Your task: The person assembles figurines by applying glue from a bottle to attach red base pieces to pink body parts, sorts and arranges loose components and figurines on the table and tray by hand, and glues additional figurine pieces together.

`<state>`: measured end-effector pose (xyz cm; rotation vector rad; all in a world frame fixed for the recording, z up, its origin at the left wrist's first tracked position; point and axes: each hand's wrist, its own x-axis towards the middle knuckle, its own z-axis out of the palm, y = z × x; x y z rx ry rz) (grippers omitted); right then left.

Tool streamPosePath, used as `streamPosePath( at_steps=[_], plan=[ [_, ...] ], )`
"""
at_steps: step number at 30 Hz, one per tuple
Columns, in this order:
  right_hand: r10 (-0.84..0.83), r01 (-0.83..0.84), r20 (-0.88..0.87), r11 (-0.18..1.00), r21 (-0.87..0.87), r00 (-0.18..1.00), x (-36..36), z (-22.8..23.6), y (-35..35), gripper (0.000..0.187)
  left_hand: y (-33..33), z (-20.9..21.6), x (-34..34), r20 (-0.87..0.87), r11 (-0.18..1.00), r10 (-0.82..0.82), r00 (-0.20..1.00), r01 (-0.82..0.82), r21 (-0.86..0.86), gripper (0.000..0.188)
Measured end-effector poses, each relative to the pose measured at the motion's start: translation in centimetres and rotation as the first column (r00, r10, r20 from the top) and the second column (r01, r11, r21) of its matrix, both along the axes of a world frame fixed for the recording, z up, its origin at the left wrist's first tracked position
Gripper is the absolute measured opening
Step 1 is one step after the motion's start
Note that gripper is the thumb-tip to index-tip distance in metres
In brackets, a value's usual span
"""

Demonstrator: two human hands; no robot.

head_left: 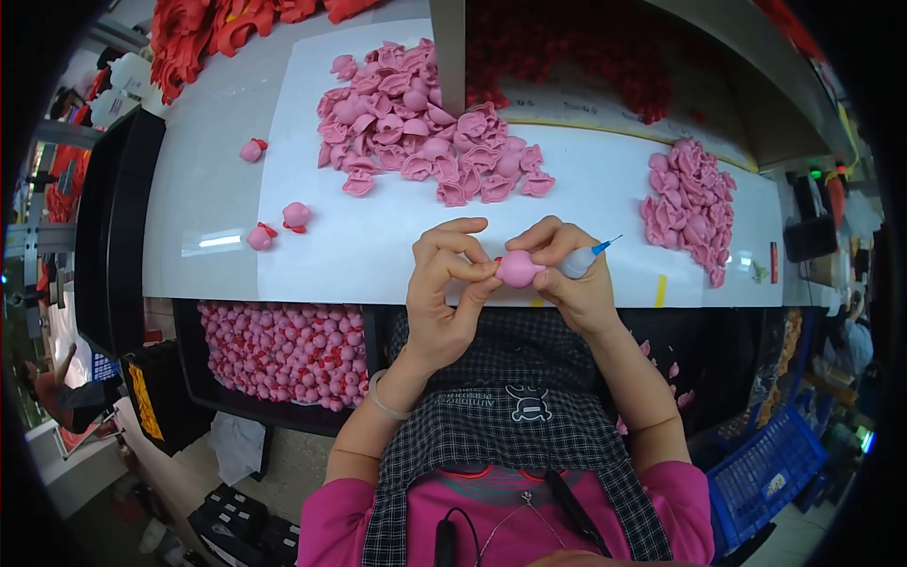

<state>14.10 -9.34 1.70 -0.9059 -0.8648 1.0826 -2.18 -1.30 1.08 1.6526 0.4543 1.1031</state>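
Between my two hands, above the table's near edge, is a small round pink toy part (519, 269) with a bit of red at its left side. My left hand (448, 283) pinches it at the red bit with thumb and forefinger. On the other side, my right hand (574, 283) grips it with thumb and fingertips. Tucked in that same right hand is a small white bottle (577, 263) with a blue needle tip pointing up and right. Finished-looking pink balls with red bits (297, 216) lie on the table to the left.
A big heap of pink cup-like pieces (416, 123) lies at the back, a smaller pink heap (692, 203) at right. Red pieces (213, 38) sit far left. Below the table edge, a black bin (283, 354) holds many pink balls. A grey post (452, 57) stands behind the large heap.
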Motion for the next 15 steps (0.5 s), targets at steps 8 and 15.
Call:
streamPosePath(
  at_steps=[8,15],
  plan=[
    [-0.027,0.028,-0.006,0.999,0.032,1.000,-0.2,-0.6,-0.6,0.023,-0.9,0.7,0.0,-0.036,0.996,0.029,0.999,-0.025,0.084,0.016],
    [-0.037,0.014,0.225,0.995,0.101,0.974,0.8,0.0,-0.8,0.026,-1.2,0.2,-0.1,-0.051,0.987,0.038,0.998,-0.029,0.160,0.018]
  ],
)
